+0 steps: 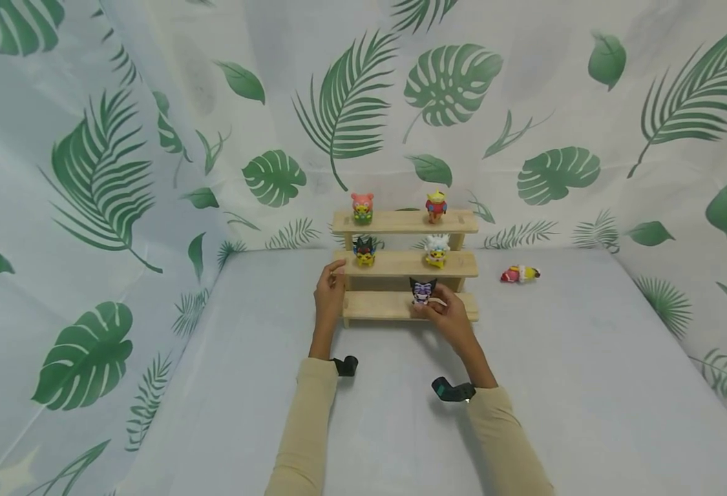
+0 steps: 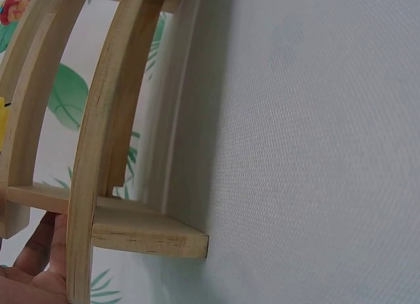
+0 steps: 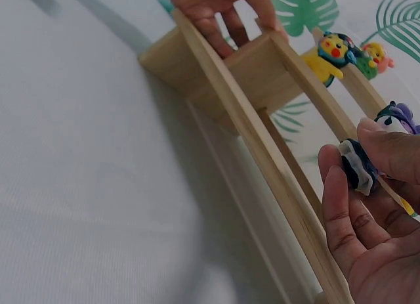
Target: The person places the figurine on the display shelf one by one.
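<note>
My right hand pinches a black, purple and white figurine with pointed ears between thumb and fingers. The figurine is in front of the right half of the lowest tier of a three-tier wooden display shelf. In the right wrist view its dark base with a white band faces the camera, partly covered by the fingers. My left hand grips the left end of the shelf, its bent fingers against the side panel near the middle and lowest tiers.
A pink-headed figurine and a red-clothed one stand on the top tier. A dark-hooded figurine and a white-topped one occupy the middle tier. A red, white and yellow figurine lies on the table right of the shelf. Leaf-patterned cloth hangs behind.
</note>
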Motion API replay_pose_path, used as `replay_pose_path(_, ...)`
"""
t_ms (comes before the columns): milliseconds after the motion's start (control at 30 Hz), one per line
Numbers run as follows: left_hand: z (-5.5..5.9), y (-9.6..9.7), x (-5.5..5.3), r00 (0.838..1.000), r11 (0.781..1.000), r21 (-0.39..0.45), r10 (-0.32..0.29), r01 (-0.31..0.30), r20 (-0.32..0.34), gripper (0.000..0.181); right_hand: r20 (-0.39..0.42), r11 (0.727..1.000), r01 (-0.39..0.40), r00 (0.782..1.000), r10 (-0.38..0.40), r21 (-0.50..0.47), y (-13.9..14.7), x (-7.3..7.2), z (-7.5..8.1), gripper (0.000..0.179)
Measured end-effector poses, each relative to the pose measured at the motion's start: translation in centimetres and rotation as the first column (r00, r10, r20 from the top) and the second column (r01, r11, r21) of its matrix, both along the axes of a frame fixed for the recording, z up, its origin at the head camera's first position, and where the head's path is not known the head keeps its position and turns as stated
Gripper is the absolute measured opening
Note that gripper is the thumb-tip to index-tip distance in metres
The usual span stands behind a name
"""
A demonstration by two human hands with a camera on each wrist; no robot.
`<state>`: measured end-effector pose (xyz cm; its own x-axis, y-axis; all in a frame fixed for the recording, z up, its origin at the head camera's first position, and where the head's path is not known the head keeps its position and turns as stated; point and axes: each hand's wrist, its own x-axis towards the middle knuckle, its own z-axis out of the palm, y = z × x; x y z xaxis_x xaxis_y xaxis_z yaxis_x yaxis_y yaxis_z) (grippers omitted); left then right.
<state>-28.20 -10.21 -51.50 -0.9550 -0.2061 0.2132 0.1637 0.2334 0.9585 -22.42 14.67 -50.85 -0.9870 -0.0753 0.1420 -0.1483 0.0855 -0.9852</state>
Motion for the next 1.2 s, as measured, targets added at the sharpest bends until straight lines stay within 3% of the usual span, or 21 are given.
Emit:
replay_pose_path(233, 0.1, 0.1, 0.0, 1.0, 1.0, -0.003, 0.003, -0.003, -0.026, 0.03, -0.022, 0.999, -0.01, 1.0, 0.011, 0.035, -0.6, -0.5, 0.0, 0.05)
replay_pose_path(533, 0.1, 0.1, 0.0, 1.0, 1.0, 0.005, 0.001, -0.001, -0.025, 0.03, 0.021, 0.998, -0.062, 0.998, 0.063, -0.027, -1.7, -1.2, -0.1, 0.05)
replay_pose_path(867, 0.0, 0.2, 0.0, 1.0, 1.0, 0.01, -0.001, 0.001, -0.025, 0.03, -0.058, 0.978, 0.01, 0.998, 0.002, 0.21, -4.8, -1.8, -0.2, 0.039)
replay_pose_path(1200, 0.3, 0.2, 0.1, 1.0, 1.0, 0.028, 0.003, -0.003, -0.01, 0.028, -0.098, 0.969, 0.009, 0.995, 0.015, 0.249, -7.3, -2.5, -0.7, 0.034)
